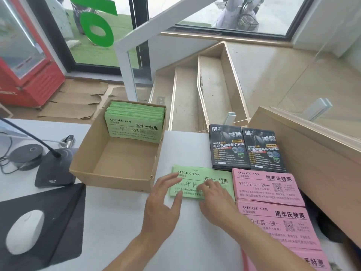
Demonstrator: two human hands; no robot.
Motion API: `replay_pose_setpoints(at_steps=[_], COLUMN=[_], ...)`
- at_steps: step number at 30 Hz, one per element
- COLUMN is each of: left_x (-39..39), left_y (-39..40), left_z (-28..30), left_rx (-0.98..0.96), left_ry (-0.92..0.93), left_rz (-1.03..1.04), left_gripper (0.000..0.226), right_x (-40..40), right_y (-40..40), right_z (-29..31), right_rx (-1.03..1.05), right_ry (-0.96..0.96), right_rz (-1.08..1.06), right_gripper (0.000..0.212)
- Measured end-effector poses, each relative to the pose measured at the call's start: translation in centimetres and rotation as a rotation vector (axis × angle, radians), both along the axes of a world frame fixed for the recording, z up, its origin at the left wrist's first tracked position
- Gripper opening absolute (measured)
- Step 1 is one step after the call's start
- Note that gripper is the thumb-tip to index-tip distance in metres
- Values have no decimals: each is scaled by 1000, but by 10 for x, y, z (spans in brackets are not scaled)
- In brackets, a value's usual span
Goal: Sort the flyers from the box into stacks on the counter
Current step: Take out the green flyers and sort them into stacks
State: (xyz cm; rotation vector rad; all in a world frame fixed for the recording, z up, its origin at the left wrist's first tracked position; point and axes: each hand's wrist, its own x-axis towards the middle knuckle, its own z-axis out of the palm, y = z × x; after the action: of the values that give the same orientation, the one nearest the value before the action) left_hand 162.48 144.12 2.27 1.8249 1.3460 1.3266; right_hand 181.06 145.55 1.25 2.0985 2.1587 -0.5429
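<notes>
A cardboard box (93, 153) stands on the white counter (121, 222) with a bundle of green flyers (134, 122) leaning against its far wall. Right of the box lies a small stack of green flyers (218, 175). My left hand (166, 200) rests on its left edge with fingers spread and straight. My right hand (214, 198) lies flat on its middle. Two black flyer stacks (246, 147) sit behind it. Pink flyer stacks (267, 186) lie to its right and run toward me along the counter's right side.
A black desk microphone base (54, 173), cables and a round puck (25, 155) stand left of the box. A white mouse (23, 231) sits on a black pad (64, 222) at the near left. A wooden ledge (312, 149) borders the right. Stairs descend beyond the counter.
</notes>
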Motion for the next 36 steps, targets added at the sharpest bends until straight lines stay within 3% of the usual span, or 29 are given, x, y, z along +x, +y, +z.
replay_pose_setpoints(at_steps=[4, 9, 13, 17, 19, 23, 29, 36], left_x=[-29, -81, -122, -156, -164, -166, -161, -162], left_y=[13, 61, 118, 165, 175, 180, 188, 193], left_z=[24, 34, 36, 42, 29, -5, -9, -7], left_rx=[114, 56, 33, 12, -90, -512, -388, -516], left_ry=[-18, 61, 296, 504, 513, 573, 478, 398], left_rz=[116, 172, 162, 159, 153, 102, 113, 99], left_gripper=[28, 30, 41, 48, 54, 92, 90, 109], right_x=[-6, -29, -66, -118, -142, -172, -174, -174], right_y=[9, 40, 87, 140, 164, 204, 220, 211], right_z=[9, 45, 74, 94, 92, 74, 45, 30], right_rx=[-58, 133, 285, 324, 329, 305, 186, 423], right_ry=[-58, 106, 262, 269, 212, 114, -24, 22], right_rz=[11, -1, 20, 112, 160, 230, 256, 233], right_gripper=[48, 38, 36, 50, 52, 60, 66, 55])
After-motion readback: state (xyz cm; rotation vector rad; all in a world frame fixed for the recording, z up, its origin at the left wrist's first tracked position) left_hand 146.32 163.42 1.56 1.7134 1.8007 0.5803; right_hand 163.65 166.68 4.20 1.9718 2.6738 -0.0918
